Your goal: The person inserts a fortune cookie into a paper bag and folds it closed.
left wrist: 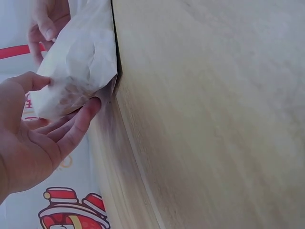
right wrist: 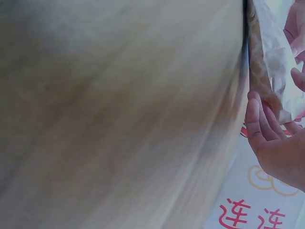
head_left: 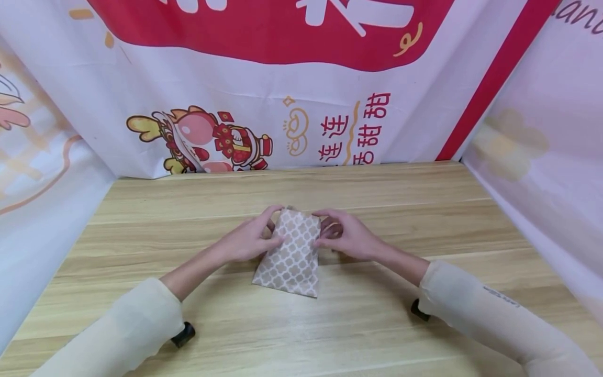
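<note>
Your left hand (head_left: pixel 252 238) and right hand (head_left: pixel 350 236) grip opposite sides of the quatrefoil-patterned paper bag (head_left: pixel 293 255); printed cloth (head_left: pixel 264 81) borders the table's (head_left: pixel 301 335) back and sides.

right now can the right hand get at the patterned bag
Likely yes: the right hand holds the patterned bag at its right edge; the left hand, opposite, leaves the way free.
</note>
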Tool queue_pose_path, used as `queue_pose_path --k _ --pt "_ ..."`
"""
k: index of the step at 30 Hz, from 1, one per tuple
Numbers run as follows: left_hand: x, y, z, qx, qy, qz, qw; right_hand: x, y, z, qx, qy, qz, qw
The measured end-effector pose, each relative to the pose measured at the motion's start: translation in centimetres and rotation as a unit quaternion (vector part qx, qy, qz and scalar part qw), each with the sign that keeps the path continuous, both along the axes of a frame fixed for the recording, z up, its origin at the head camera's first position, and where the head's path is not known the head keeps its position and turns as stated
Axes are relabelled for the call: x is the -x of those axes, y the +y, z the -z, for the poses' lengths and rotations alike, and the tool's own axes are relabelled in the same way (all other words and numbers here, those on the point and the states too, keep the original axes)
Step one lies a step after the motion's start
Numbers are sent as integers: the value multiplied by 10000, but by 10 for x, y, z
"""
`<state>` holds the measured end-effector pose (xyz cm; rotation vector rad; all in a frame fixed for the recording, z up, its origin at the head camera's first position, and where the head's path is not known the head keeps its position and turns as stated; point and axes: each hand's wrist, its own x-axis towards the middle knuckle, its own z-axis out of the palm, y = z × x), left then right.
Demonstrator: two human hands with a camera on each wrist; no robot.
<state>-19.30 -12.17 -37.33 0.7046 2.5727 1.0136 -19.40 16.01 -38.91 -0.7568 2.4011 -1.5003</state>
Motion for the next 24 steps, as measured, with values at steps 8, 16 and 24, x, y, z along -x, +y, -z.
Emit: queue_pose_path --k 8,16,24 --pt "-4 8 -6 -967 839 -1 9918 0 1 -19 397 377 193 9983" --pt "-8 15 -8 -1331 2323 211 9633 -3 2 -33 319 2039 283 9781" --pt "-13 18 -10 -1037 3546 505 9279 -5 4 -34 325 3322 132 9425"
